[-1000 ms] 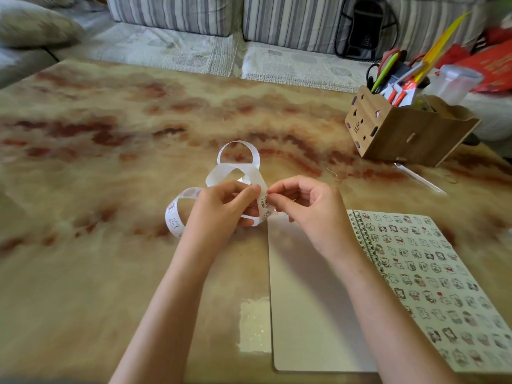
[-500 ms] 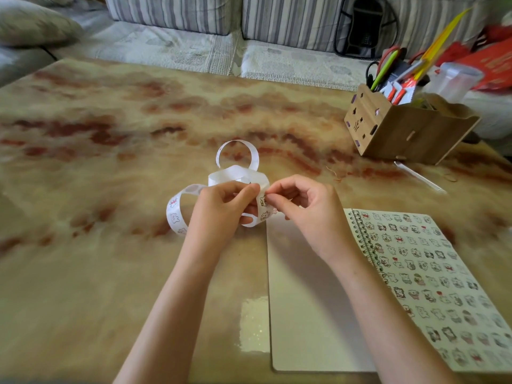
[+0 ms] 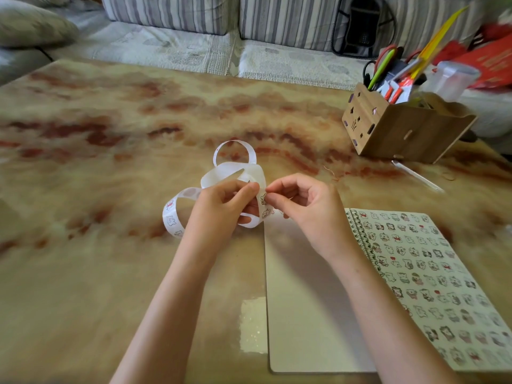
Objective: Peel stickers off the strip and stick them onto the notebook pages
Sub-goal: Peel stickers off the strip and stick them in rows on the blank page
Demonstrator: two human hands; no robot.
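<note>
Over the marbled table (image 3: 83,273), left of its middle, the sticker strip (image 3: 170,217) curled in loose white loops. Its leftmost coil rested on the tabletop just left of the left hand (image 3: 219,209), and two more coils rose behind the knuckles. That hand had its fingers curled, pinching the strip between thumb and fingers. The printed run of the strip hung down between the two hands. Close against it, the right hand (image 3: 307,212) pinched the strip's edge with thumb and forefinger, its other fingers curled in. I could not tell whether a sticker had lifted. Below and right of that hand the notebook (image 3: 310,314) lay open and flat, its left page blank. Its right page (image 3: 432,273), past the spiral binding, was covered in rows of small stickers. Farther right and back stood a wooden organiser (image 3: 401,134) stuffed with pens. Set against half a second before, both hands and the strip sat almost exactly where they had been, with the same pinch and the notebook unmoved.
</note>
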